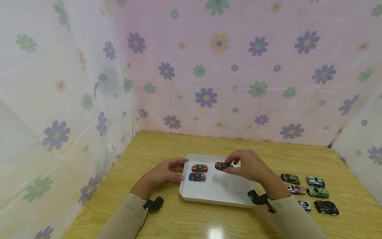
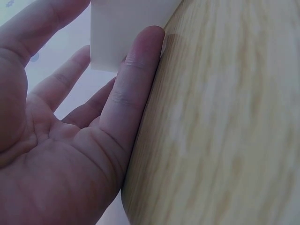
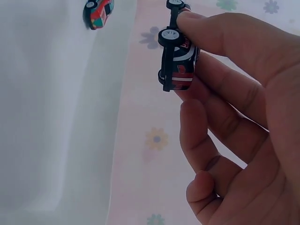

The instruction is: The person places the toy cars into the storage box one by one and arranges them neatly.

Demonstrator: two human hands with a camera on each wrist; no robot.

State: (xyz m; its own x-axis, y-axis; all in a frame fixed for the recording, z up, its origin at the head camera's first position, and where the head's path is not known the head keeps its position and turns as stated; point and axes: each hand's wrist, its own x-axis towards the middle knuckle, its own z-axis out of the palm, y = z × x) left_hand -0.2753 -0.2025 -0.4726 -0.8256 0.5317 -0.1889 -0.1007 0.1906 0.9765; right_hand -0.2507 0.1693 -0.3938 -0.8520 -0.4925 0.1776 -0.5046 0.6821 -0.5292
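My right hand (image 1: pixel 249 167) pinches a red and black toy car (image 1: pixel 222 166) between thumb and fingers, over the white tray (image 1: pixel 221 194). Up close in the right wrist view, the toy car (image 3: pixel 180 61) shows its wheels and dark underside. At the tray's left end my left hand (image 1: pixel 167 172) rests its fingertips on the rim. The left wrist view shows that hand (image 2: pixel 70 136) with fingers extended, its edge along the tabletop by the tray wall (image 2: pixel 117 42). Inside the tray's left part lie a red and yellow toy car (image 1: pixel 199 168) and a blue toy car (image 1: pixel 197 177), side by side.
Several more toy cars stand in two columns on the wooden table (image 1: pixel 167 215) to the right, among them a green one (image 1: pixel 318 192) and a black one (image 1: pixel 326 207). Flowered cloth (image 1: pixel 206 79) encloses the table at the back and sides.
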